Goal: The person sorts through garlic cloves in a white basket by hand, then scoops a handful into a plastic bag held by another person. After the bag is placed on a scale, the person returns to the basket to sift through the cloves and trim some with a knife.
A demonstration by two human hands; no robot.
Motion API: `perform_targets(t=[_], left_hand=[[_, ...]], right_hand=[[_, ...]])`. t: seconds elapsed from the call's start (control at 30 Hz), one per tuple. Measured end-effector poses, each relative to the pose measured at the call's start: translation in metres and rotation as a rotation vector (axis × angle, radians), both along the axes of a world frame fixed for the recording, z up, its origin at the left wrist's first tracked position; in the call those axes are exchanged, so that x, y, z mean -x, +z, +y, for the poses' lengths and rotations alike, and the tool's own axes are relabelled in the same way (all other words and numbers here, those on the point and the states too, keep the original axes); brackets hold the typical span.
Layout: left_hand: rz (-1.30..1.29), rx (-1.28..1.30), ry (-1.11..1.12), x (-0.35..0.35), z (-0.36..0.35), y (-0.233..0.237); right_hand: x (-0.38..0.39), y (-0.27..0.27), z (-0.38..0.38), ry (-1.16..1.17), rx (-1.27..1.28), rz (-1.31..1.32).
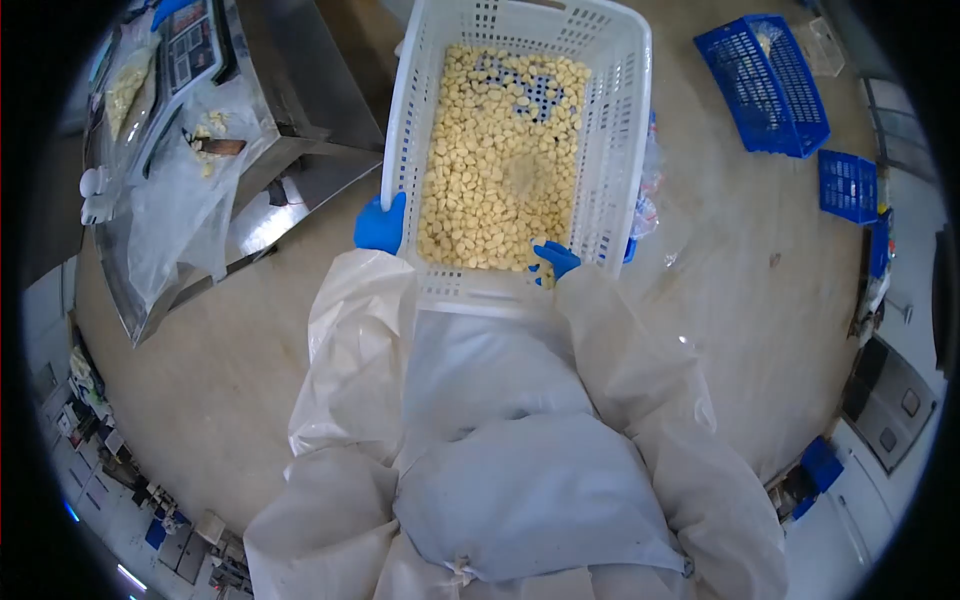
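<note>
A white perforated plastic basket (615,150) stands in front of my apron, holding a layer of pale yellow, bean-like pieces (480,170). Toward its far end, gaps in the layer show a dark blue patterned base. My left hand (380,224), in a blue glove, is wrapped round the basket's left rim near the close corner. At the near right corner, inside the basket, my right hand (556,260) is at the edge of the pieces with its blue-gloved fingers bent. Several pieces lie against those fingers, and what they grip is too small to tell.
On the left is a steel table (310,130) with a scale (190,50), a plastic bag (190,210) and a brown-handled tool (218,146). Blue crates (765,90) stand on the floor at the upper right. A blue-gloved hand shows at the upper left.
</note>
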State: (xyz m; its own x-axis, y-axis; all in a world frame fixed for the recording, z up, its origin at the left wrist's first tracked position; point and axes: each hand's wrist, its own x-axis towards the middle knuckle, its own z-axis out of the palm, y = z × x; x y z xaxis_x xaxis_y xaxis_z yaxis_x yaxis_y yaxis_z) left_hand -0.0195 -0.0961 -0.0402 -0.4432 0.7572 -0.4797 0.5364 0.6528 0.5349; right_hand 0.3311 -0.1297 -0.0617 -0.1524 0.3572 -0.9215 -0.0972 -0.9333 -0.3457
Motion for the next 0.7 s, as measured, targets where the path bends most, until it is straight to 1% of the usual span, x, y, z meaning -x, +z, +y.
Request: perform_targets(t=[0.03, 0.13, 0.17, 0.27, 0.3, 0.37, 0.43, 0.5, 0.53, 0.6, 0.63, 0.7], left_hand=[[0.052, 0.001, 0.009, -0.008, 0.008, 0.015], [0.055, 0.062, 0.060, -0.014, 0.013, 0.023], [0.099, 0.053, 0.044, -0.014, 0.013, 0.024], [0.070, 0.019, 0.099, -0.020, 0.013, 0.031], [0.088, 0.032, 0.107, -0.023, 0.016, 0.036], [0.068, 0.009, 0.130, -0.020, 0.013, 0.029], [0.028, -0.029, 0.163, -0.023, 0.013, 0.032], [0.069, -0.020, 0.149, -0.027, 0.016, 0.039], [0.093, -0.019, 0.144, -0.027, 0.016, 0.039], [0.024, -0.072, 0.187, -0.025, 0.013, 0.033], [-0.013, -0.098, 0.208, -0.025, 0.011, 0.031], [0.008, -0.108, 0.200, -0.021, 0.007, 0.022]], right_hand=[[0.010, 0.000, 0.003, -0.002, 0.034, -0.146], [0.015, -0.049, -0.002, 0.163, -0.368, -0.156], [0.013, -0.057, 0.002, 0.294, -0.354, -0.226], [0.014, -0.105, 0.006, 0.316, -0.658, -0.514], [0.011, -0.115, 0.012, 0.286, -0.573, -0.497], [0.007, -0.125, 0.032, 0.223, -0.408, -0.464], [-0.006, -0.155, 0.049, 0.289, -0.341, -0.534], [-0.005, -0.162, 0.061, 0.446, -0.415, -0.782], [0.000, -0.159, 0.071, 0.447, -0.465, -0.845], [0.005, -0.157, 0.090, 0.444, -0.569, -0.971], [0.006, -0.157, 0.100, 0.449, -0.619, -0.980], [0.010, -0.162, 0.127, 0.452, -0.728, -1.003]])
